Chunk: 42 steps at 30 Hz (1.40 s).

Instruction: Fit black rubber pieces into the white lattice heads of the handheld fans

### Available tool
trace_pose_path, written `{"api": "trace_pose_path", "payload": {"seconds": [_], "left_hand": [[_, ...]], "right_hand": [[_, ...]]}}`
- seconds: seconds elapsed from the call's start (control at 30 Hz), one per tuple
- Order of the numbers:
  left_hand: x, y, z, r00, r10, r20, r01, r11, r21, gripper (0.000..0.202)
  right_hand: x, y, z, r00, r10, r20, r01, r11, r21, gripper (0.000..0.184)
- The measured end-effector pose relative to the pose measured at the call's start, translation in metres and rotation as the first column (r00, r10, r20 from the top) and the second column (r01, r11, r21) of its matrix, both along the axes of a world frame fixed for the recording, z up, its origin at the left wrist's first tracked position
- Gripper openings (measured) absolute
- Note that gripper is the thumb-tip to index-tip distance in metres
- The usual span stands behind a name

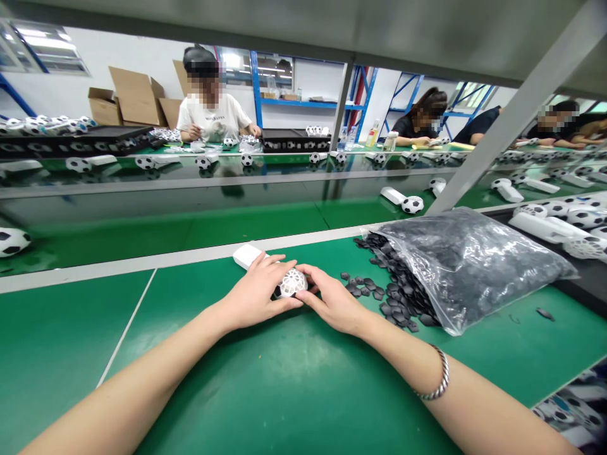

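A white soccer-ball piece with an openwork grille face (293, 284) and a white handle (249, 254) lies on the green mat, between both hands. Over its left side and top curve the fingers of my left hand (258, 287), with the thumb along the lower edge. My right hand (334, 300) pinches the ball's right side between thumb and fingers; whether a small part sits in that pinch is hidden. Loose black pentagon pieces (365, 287) lie right of my right hand, spilling from a clear plastic bag (474, 259) full of them.
Beyond the mat's pale edge runs a green conveyor belt (265, 215) carrying soccer-ball pieces (411, 204). A black tray (583, 287) of similar pieces stands at right. A slanted grey post (512, 107) rises behind the bag. Several people work across the line.
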State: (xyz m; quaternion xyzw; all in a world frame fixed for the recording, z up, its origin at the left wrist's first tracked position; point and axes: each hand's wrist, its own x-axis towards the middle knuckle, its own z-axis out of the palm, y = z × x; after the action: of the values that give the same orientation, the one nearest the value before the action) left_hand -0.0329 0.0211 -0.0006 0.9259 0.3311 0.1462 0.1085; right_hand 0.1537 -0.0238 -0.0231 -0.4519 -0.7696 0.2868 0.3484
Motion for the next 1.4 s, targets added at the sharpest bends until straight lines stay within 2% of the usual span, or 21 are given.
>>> {"api": "trace_pose_path", "payload": {"seconds": [0.13, 0.23, 0.33, 0.4, 0.47, 0.53, 0.67, 0.73, 0.87, 1.07, 1.23, 1.4], "left_hand": [[-0.001, 0.001, 0.004, 0.996, -0.064, 0.055, 0.064, 0.998, -0.002, 0.053], [-0.001, 0.004, 0.001, 0.991, -0.099, 0.087, 0.102, 0.994, -0.033, 0.051], [0.000, 0.007, -0.005, 0.991, -0.066, 0.115, 0.071, 0.997, -0.038, 0.065], [0.000, 0.007, -0.008, 0.991, -0.008, 0.135, 0.009, 1.000, -0.010, 0.073], [-0.001, 0.008, -0.008, 0.988, 0.029, 0.150, -0.031, 1.000, 0.006, 0.072], [-0.004, 0.009, -0.006, 0.989, 0.012, 0.145, -0.009, 1.000, -0.026, 0.066], [-0.008, 0.010, -0.002, 0.987, -0.085, 0.137, 0.115, 0.968, -0.225, 0.061], [-0.006, 0.008, -0.003, 0.982, -0.080, 0.170, 0.126, 0.952, -0.280, 0.064], [-0.002, 0.006, -0.005, 0.976, 0.003, 0.219, 0.051, 0.969, -0.241, 0.059], [-0.012, 0.018, -0.003, 0.971, 0.127, 0.202, -0.078, 0.969, -0.234, 0.057], [-0.012, 0.019, -0.005, 0.975, 0.089, 0.202, -0.045, 0.976, -0.213, 0.059], [-0.008, 0.013, -0.006, 0.972, 0.047, 0.231, 0.002, 0.978, -0.209, 0.058]], "right_hand": [[-0.001, 0.002, 0.001, 0.999, 0.004, -0.035, -0.004, 1.000, 0.011, 0.039], [0.009, 0.010, 0.001, 0.997, -0.052, -0.049, 0.053, 0.998, 0.015, 0.026], [0.024, 0.019, 0.000, 0.961, -0.229, 0.159, 0.207, 0.968, 0.144, 0.022], [0.031, 0.022, 0.000, 0.893, -0.285, 0.349, 0.221, 0.952, 0.212, 0.023], [0.033, 0.023, 0.000, 0.843, -0.256, 0.473, 0.179, 0.963, 0.201, 0.016], [0.032, 0.021, 0.001, 0.824, -0.218, 0.523, 0.147, 0.974, 0.175, 0.010], [0.028, 0.018, 0.003, 0.831, -0.206, 0.516, 0.155, 0.978, 0.142, 0.007], [0.027, 0.016, 0.003, 0.849, -0.206, 0.486, 0.158, 0.978, 0.137, 0.013], [0.021, 0.010, 0.002, 0.880, -0.155, 0.449, 0.108, 0.986, 0.127, 0.023], [0.006, -0.002, 0.004, 0.911, -0.032, 0.412, -0.008, 0.995, 0.095, 0.032], [-0.004, -0.006, 0.006, 0.905, 0.037, 0.424, -0.069, 0.996, 0.062, 0.013], [0.000, -0.005, 0.008, 0.928, 0.066, 0.366, -0.049, 0.997, -0.056, 0.013]]}}
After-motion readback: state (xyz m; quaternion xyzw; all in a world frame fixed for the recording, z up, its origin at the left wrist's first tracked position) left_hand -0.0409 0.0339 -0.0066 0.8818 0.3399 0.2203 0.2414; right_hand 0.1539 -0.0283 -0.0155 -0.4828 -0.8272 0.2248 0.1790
